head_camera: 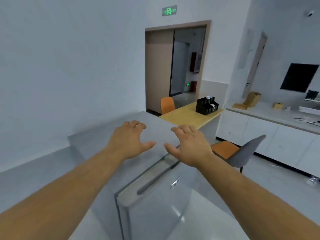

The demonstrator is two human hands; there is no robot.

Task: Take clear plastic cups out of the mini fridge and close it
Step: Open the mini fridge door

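The grey mini fridge (155, 201) stands below me, seen from above, with its door shut and a dark recessed handle along the door's top edge. My left hand (129, 141) hovers over the fridge's flat top, fingers spread, holding nothing. My right hand (188, 146) is beside it, over the fridge's front top edge, also spread and holding nothing. No clear plastic cups are in view.
A grey-backed chair with an orange seat (237, 151) stands right of the fridge. Behind it is a wooden table (187, 116) with a black organiser (207, 106) and another orange chair (167, 104). White counter cabinets (270, 134) run along the right wall. An open doorway lies ahead.
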